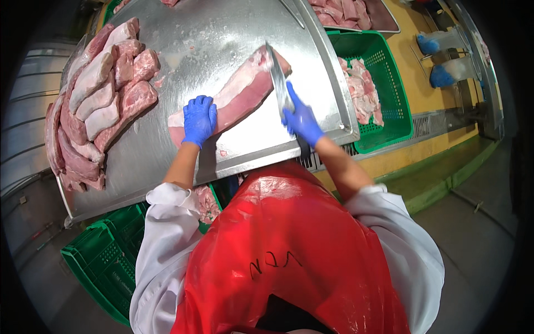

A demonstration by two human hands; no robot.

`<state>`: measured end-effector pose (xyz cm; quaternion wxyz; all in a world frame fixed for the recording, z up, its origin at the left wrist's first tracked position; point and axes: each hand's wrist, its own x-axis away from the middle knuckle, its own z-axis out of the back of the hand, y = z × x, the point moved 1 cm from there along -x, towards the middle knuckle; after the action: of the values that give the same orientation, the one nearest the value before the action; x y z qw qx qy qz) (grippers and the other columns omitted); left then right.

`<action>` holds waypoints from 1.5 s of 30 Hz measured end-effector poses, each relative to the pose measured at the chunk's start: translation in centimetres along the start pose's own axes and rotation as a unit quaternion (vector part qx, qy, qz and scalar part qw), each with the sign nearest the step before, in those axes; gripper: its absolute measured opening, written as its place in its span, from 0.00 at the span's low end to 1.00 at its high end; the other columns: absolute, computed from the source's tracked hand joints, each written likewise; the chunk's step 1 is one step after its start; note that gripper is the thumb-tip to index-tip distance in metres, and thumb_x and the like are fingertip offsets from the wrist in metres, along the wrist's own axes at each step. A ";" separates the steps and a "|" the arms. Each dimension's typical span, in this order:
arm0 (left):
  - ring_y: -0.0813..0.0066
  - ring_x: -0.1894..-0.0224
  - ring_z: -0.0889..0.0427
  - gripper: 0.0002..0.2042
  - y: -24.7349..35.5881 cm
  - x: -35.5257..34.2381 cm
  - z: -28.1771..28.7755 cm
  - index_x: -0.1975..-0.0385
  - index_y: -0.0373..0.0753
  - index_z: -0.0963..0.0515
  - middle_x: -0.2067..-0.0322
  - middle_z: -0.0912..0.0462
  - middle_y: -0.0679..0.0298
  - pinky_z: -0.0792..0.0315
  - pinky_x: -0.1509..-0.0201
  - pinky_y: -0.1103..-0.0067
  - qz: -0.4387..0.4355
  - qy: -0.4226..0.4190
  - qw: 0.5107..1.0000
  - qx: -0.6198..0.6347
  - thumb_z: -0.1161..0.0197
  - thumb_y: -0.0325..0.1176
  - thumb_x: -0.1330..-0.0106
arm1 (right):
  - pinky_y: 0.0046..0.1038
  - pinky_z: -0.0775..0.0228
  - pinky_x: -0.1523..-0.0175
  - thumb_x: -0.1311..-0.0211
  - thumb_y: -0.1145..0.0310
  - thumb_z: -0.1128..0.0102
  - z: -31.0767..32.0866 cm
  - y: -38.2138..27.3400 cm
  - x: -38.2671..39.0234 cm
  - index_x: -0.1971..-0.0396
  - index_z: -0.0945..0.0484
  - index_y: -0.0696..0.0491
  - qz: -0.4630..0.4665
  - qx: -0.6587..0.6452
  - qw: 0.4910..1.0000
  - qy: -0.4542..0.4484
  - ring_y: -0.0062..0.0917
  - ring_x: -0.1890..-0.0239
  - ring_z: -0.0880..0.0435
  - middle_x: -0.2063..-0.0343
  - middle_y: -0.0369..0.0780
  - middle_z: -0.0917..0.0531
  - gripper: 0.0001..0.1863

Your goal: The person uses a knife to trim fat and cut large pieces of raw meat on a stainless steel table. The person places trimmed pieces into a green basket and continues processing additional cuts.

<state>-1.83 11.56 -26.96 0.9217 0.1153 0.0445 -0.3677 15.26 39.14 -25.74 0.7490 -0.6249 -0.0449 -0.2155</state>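
Note:
A long pork loin (245,94), pink with a pale fat layer, lies slantwise on the steel table (183,61). Over its near left end, my blue-gloved left hand (199,118) presses down with the fingers curled onto the meat. My blue-gloved right hand (302,119) is closed round the handle of a knife (276,75). The blade is blurred along its length and lies across the loin's far right end, with the tip at the far edge of the meat. Whether the blade has gone into the meat, I cannot tell.
Several pork pieces (94,106) are piled at the table's left. Beyond its right edge stands a green crate (392,83) with meat trimmings (361,92); a metal tray (386,16) of meat is behind it. Another green crate (105,256) sits below the near left edge.

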 end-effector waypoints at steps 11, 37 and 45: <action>0.49 0.62 0.22 0.12 2.1 -5.7 0.3 0.64 0.37 0.22 0.67 0.20 0.51 0.29 0.56 0.58 0.052 0.070 0.988 0.127 0.37 0.38 0.40 | 0.20 0.29 0.79 0.36 0.80 0.50 8.0 -0.2 9.4 0.23 0.55 0.45 -0.053 -0.192 0.977 -0.077 0.17 0.81 0.23 0.71 0.38 0.19 0.43; 0.76 0.76 0.21 0.06 9.1 -16.1 -3.6 0.73 0.31 0.18 0.77 0.19 0.61 0.24 0.71 0.77 0.283 -0.101 0.860 0.413 0.37 0.29 0.42 | 0.32 0.23 0.74 0.29 0.68 0.56 1.1 -4.8 -9.6 0.23 0.61 0.49 0.001 -0.012 0.996 -0.083 0.33 0.80 0.18 0.75 0.52 0.19 0.38; 0.77 0.71 0.20 0.05 4.4 -14.0 -3.3 0.71 0.34 0.19 0.73 0.19 0.64 0.23 0.68 0.77 0.352 -0.068 0.796 0.489 0.35 0.29 0.41 | 0.31 0.22 0.70 0.30 0.69 0.53 1.8 -4.4 -0.2 0.23 0.62 0.46 -0.001 -0.004 0.980 -0.201 0.31 0.76 0.19 0.70 0.49 0.20 0.41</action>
<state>-8.93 24.81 -27.00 0.8093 0.5327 -0.2473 0.0019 13.73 40.32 -21.40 0.7216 -0.6587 -0.1942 -0.0870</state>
